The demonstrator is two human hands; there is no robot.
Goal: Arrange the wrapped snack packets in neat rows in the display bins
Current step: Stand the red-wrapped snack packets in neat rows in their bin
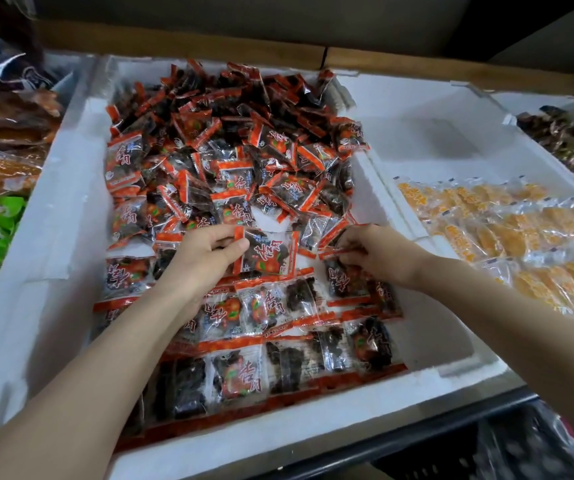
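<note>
Inspecting the head view, the only one supplied. The white foam display bin (63, 209) holds all the red-edged clear snack packets of dark dried fruit. At its far end they lie in a loose heap (230, 133), tilted and overlapping at every angle. At the near end they lie flat in rows (278, 341), red seams running crosswise, labels mostly up. I judge the rows are being built from the near wall outward, drawing stock from the heap.

My left hand (205, 251) reaches in from the lower left, forearm low over the finished rows. Thumb and fingers pinch the left red seam of one packet (268, 252), held flat and label-up at the boundary between rows and heap, presumably so it goes down square to the row below it.

My right hand (372, 251) comes in from the right, wrist bent inward, fingers curled on the red edge of a packet (339, 249) near the bin's right wall. How many packets it grips I cannot tell.

A neighbouring bin to the right holds yellow clear-wrapped packets (528, 233), already laid in rows.
</note>
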